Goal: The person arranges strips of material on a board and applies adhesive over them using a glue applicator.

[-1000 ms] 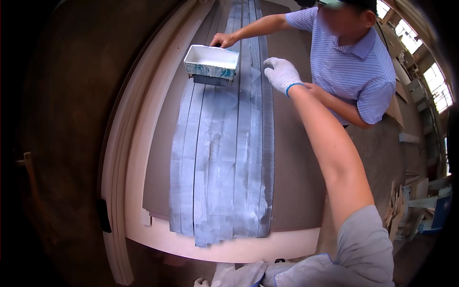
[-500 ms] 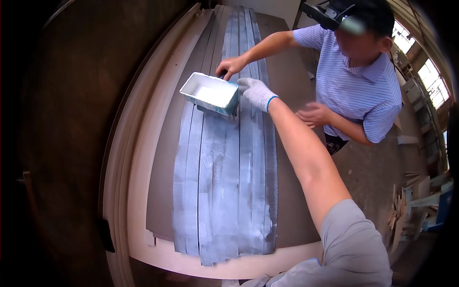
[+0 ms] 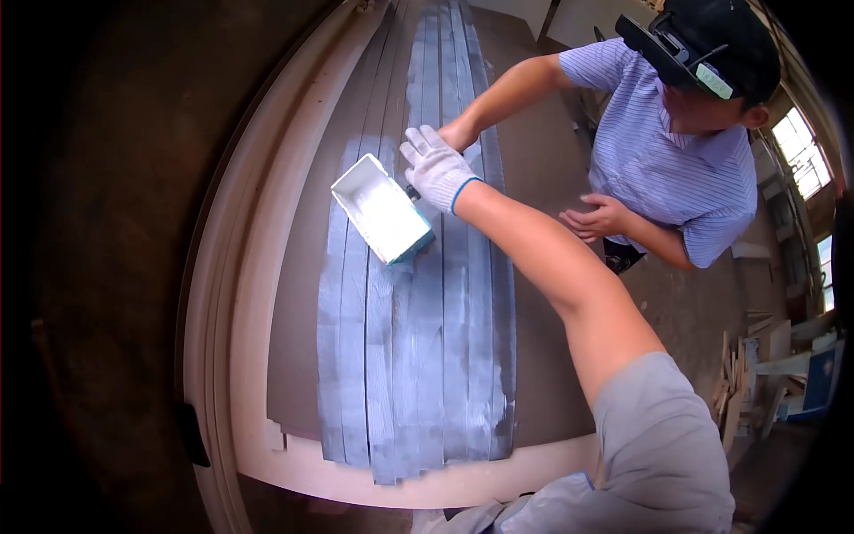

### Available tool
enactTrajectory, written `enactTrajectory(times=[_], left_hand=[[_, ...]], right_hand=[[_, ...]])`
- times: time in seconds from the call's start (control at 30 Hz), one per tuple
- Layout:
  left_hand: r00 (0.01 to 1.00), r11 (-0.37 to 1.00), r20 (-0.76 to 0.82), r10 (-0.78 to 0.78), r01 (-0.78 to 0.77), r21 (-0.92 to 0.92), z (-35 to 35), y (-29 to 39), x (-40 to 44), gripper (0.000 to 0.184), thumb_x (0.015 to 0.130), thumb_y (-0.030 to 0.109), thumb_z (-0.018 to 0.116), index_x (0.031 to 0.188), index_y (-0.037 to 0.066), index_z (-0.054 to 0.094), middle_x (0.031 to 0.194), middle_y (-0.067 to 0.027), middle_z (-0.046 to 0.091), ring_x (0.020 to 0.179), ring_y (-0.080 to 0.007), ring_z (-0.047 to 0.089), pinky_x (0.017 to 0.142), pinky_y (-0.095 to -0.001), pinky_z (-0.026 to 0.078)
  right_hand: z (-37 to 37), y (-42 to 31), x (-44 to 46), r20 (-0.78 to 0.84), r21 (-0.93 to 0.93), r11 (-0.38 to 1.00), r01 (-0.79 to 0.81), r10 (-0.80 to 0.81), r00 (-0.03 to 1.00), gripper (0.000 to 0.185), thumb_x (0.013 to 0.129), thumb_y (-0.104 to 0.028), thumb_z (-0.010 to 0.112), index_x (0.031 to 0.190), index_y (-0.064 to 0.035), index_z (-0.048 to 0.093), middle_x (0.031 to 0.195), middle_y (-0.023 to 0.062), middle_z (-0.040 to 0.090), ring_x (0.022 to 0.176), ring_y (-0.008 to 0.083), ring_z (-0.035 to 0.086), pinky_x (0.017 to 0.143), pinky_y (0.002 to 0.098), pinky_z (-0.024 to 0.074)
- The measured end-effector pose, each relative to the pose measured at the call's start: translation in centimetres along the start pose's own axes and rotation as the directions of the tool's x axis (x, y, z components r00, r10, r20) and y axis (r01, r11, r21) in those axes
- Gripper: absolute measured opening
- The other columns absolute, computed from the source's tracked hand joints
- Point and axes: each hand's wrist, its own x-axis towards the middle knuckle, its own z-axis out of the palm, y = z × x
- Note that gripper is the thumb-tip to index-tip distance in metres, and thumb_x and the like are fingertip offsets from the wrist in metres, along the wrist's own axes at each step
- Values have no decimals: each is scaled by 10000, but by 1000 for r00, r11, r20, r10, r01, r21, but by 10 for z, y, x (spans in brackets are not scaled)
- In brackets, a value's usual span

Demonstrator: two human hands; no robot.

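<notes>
My right hand (image 3: pixel 436 169), in a white knitted glove with a blue cuff, is beside a white open box (image 3: pixel 382 210) with teal-stained sides. Its fingers are apart, over the box's dark handle, next to the co-worker's hand (image 3: pixel 459 133), which is partly hidden behind my glove. The box sits tilted and turned over long strips (image 3: pixel 405 356) coated in wet-looking bluish-grey. I cannot see my left hand in the present view.
A co-worker in a striped shirt (image 3: pixel 667 169) and black cap stands at the right of the brown board (image 3: pixel 551 374), other hand (image 3: pixel 598 218) raised. Pale boards (image 3: pixel 253 356) line the left. Wood scraps (image 3: pixel 734 383) lie at the right.
My right hand has moved left from beside the board's middle to the box's handle. The box has come nearer and turned clockwise. The co-worker's head has lowered.
</notes>
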Motion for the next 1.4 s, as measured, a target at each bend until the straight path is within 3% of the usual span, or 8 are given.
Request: enactTrajectory(times=[0.23,0.33,0.53,0.73,0.8,0.93,1.3,1.4], left_hand=[[999,996,-35,13,-16,-83,-16,-14,-19,310,932,83,713,1228,8,766,1124,-211,774,1008,-364,741,913,-446,614],[998,982,-51,35,-44,-182,-31,-23,-33,302,934,78,712,1223,8,767,1124,-210,773,1006,-366,741,910,-448,615],[913,823,76,400,-322,-467,-35,87,-13,249,1005,10,627,1223,-74,712,912,-109,727,658,-106,630,610,-281,526],[482,457,134,866,-655,-602,3,306,-47,185,1009,53,696,1147,-58,752,980,-150,759,855,-204,732,790,-327,582],[261,199,-10,965,-760,-619,4,373,-77,185,1039,83,698,1143,-58,756,917,-90,748,796,-125,696,729,-290,565],[103,-75,-298,949,-844,-532,8,474,-129,250,991,208,757,1068,-28,789,929,-195,767,810,-300,762,773,-388,596],[87,40,-107,990,-924,-380,53,428,-116,321,1026,290,718,865,14,746,774,-223,688,706,-405,700,662,-469,544],[449,459,129,884,-782,-422,37,314,-51,432,1091,322,681,877,-48,747,689,-95,663,670,-104,598,627,-326,495]], right_hand=[[-45,-6,0,453,176,945,-277,172,875,323,931,-310,714,1087,-62,851,1227,150,813,1326,354,685,1161,513,458],[-107,-8,-32,491,476,661,-580,348,799,527,925,-463,737,1113,29,766,1060,301,768,1042,423,769,960,492,584],[-214,-11,-82,557,774,74,-629,392,732,318,1011,-309,709,862,-43,619,664,33,588,480,128,535,437,331,410],[-304,-23,-127,634,702,32,-712,427,644,360,982,-355,736,849,-37,633,643,30,609,500,127,573,465,317,450],[-319,-31,-133,642,668,40,-743,473,603,365,994,-353,728,836,-44,617,636,28,604,497,126,569,458,319,444],[-333,-49,-157,639,749,-106,-654,380,669,334,1015,-323,712,832,-65,602,619,19,582,494,130,555,489,292,443],[-308,-143,-226,460,757,80,-649,640,616,284,947,-237,751,1034,28,697,669,49,629,576,125,629,557,295,500],[-280,-182,-278,724,685,-375,-625,453,521,272,987,-260,747,968,-13,635,684,45,600,514,128,550,499,319,467]])
